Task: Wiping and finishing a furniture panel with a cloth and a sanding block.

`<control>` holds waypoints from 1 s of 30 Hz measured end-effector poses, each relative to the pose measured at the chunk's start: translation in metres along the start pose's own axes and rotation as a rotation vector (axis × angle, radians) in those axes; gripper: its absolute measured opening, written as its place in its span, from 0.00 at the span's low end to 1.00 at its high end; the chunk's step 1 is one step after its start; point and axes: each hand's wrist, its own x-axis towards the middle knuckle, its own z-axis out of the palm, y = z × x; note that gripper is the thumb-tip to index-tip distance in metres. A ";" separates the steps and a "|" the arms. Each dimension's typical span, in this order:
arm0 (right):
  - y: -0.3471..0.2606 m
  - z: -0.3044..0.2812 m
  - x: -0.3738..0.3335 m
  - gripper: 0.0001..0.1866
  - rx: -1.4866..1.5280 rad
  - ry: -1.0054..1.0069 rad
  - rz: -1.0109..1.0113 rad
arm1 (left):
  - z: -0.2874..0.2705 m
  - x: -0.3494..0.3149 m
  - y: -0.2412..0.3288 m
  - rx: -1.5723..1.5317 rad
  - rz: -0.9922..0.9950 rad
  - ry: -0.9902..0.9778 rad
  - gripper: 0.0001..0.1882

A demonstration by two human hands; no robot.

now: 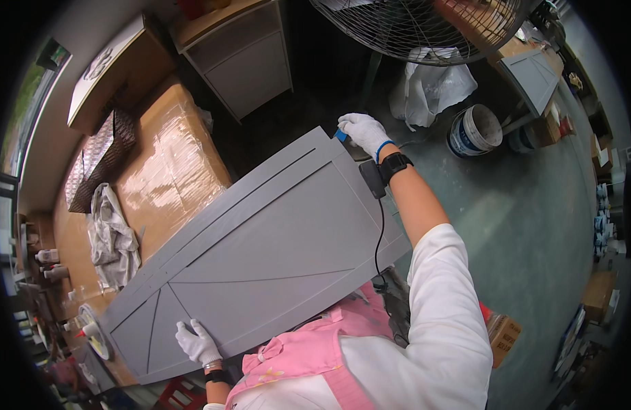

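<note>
A large grey panel (261, 232) with grooved lines lies slantwise in front of me, partly over a wrapped table. My left hand (198, 343), in a white knit glove, rests on its near left part with the fingers spread. At the far right corner of the panel, my gloved right hand (364, 131) grips a small blue block (340, 135) against or beside the edge. The glove hides most of the block, so its exact kind does not show. A dark box-shaped device (373, 179) with a black cable sits by my right wrist.
Plastic film covers the brown table (168, 164), which bears a crumpled cloth (112, 236). A wire-cage fan (424, 27) stands ahead. Beyond my right arm are a white bucket (476, 130), a plastic bag (435, 92) and another grey panel (532, 75). A cardboard box (503, 338) sits at lower right.
</note>
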 end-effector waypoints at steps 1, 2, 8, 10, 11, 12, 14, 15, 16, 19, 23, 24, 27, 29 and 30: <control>0.003 0.000 0.002 0.17 -0.013 0.032 -0.018 | -0.001 0.000 0.001 0.002 -0.009 -0.010 0.27; 0.006 0.000 0.004 0.17 -0.027 0.064 -0.035 | -0.002 0.001 0.003 0.003 -0.017 -0.020 0.27; 0.003 -0.005 -0.001 0.19 -0.029 -0.004 -0.004 | -0.004 0.001 0.007 0.005 -0.045 -0.033 0.26; -0.005 -0.005 -0.006 0.20 -0.128 0.058 -0.038 | -0.004 0.001 0.006 0.011 -0.046 -0.023 0.27; -0.007 -0.006 -0.010 0.20 -0.164 0.113 -0.048 | -0.002 0.000 0.003 0.011 -0.037 -0.009 0.27; -0.013 -0.007 -0.017 0.20 -0.199 0.171 -0.058 | -0.001 0.000 0.002 0.010 -0.026 0.005 0.27; -0.009 -0.006 -0.019 0.20 -0.187 0.216 -0.223 | 0.000 0.001 0.002 0.005 -0.023 0.010 0.27; -0.010 -0.005 -0.023 0.19 -0.181 0.237 -0.305 | 0.000 0.001 0.002 0.003 -0.020 0.011 0.27; -0.014 -0.005 -0.031 0.17 -0.203 0.234 -0.384 | -0.001 0.000 0.002 -0.001 -0.025 0.009 0.27; -0.008 -0.001 -0.026 0.17 -0.351 0.216 -0.544 | -0.002 0.001 0.004 -0.017 -0.021 0.009 0.27; 0.004 -0.002 -0.017 0.17 -0.507 0.308 -0.663 | 0.001 0.001 0.001 -0.023 -0.012 0.014 0.28; 0.001 -0.002 -0.020 0.17 -0.457 0.305 -0.608 | 0.001 0.001 0.001 -0.018 -0.017 0.010 0.28; -0.006 -0.001 -0.031 0.17 -0.339 0.301 -0.438 | -0.003 -0.001 0.003 -0.013 -0.024 0.006 0.28; -0.007 0.000 -0.035 0.18 -0.303 0.304 -0.319 | -0.003 0.000 0.003 -0.005 -0.023 -0.004 0.28; -0.006 -0.001 -0.036 0.18 -0.289 0.263 -0.295 | -0.002 0.001 0.002 0.000 -0.023 -0.009 0.28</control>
